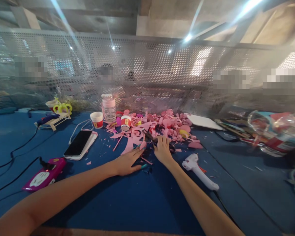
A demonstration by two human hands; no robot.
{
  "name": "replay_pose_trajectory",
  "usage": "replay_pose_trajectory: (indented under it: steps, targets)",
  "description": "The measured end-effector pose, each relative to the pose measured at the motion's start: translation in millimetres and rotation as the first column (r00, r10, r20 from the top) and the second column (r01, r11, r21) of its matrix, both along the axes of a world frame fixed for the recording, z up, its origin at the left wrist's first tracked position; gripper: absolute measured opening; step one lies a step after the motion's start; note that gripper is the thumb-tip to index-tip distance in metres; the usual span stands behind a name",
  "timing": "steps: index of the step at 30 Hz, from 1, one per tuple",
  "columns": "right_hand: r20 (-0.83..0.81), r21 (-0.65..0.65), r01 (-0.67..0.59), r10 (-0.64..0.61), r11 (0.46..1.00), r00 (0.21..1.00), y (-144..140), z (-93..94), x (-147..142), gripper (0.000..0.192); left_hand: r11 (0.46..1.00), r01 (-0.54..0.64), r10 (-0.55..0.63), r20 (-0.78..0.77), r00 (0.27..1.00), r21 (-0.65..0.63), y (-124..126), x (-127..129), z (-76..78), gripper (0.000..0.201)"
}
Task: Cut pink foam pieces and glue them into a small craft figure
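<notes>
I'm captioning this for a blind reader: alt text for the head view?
Both hands, left hand and right hand, rest on a blue table at a pile of pink scraps, with a white glue gun right and a phone left.

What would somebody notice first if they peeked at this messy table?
Probably the heap of pink scraps in the middle of the blue table, with the left hand and right hand resting at its near edge. Next, the white glue gun lying right of the hands, and the phone lying to their left.

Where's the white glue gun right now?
The white plastic glue gun lies on the blue table, just right of the right hand.
</notes>
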State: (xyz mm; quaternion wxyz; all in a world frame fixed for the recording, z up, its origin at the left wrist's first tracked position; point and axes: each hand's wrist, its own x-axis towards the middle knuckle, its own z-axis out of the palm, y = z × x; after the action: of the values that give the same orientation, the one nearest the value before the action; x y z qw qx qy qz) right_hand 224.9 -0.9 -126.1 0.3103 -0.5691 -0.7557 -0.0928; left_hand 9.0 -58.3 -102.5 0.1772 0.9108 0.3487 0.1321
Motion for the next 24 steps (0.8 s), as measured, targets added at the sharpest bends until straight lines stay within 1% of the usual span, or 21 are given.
replay_pose_trajectory:
  steps: [2, 3, 9, 12, 15, 17, 19, 21, 23, 24]
  targets:
    - [0.005, -0.014, -0.024, 0.024, 1.000, 1.000, 1, -0.3, 1, 0.033, 0.998, 0.039, -0.041, 0.045, 0.998, 0.044, 1, -1, -1.8, 0.067]
    - [0.006, -0.018, -0.033, 0.033, 0.999, 0.999, 1, -0.1, 1, 0.034, 0.998, 0.028, -0.032, 0.057, 0.998, 0.065, 1, -1, -2.9, 0.065]
    - [-0.031, -0.051, -0.064, 0.063, 0.997, 0.998, -4, 4.8, 0, 0.035, 0.985, -0.115, 0.111, 0.032, 0.993, 0.131, 2, -1, -4.9, 0.065]
    - [-0.051, -0.055, -0.076, 0.074, 0.996, 0.996, -5, 8.0, 0, 0.032, 0.971, -0.198, 0.197, 0.024, 0.980, 0.135, 2, 0, -5.5, 0.065]
    - [-0.111, -0.052, -0.138, 0.131, 0.989, 0.985, -5, 12.7, 1, 0.024, 0.960, -0.257, 0.259, -0.007, 0.966, 0.114, 1, 0, -8.5, 0.066]
    - [-0.153, -0.040, -0.177, 0.169, 0.983, 0.974, -6, 17.4, 1, 0.023, 0.949, -0.289, 0.293, -0.015, 0.956, 0.128, 1, 1, -10.8, 0.064]
    - [-0.153, -0.021, -0.229, 0.223, 0.973, 0.963, -10, 23.0, -1, 0.026, 0.931, -0.323, 0.327, -0.001, 0.945, 0.168, 2, 1, -11.9, 0.060]
    - [-0.110, -0.018, -0.319, 0.315, 0.948, 0.943, -16, 28.5, -5, 0.035, 0.901, -0.369, 0.373, 0.027, 0.928, 0.227, 4, 0, -10.2, 0.054]
    - [-0.060, -0.065, -0.414, 0.411, 0.908, 0.910, -23, 32.4, -11, 0.042, 0.855, -0.428, 0.428, 0.064, 0.901, 0.293, 10, -3, -5.4, 0.049]
    - [-0.039, -0.107, -0.441, 0.439, 0.891, 0.898, -26, 33.5, -15, 0.043, 0.822, -0.468, 0.468, 0.085, 0.880, 0.324, 14, -6, -2.1, 0.046]
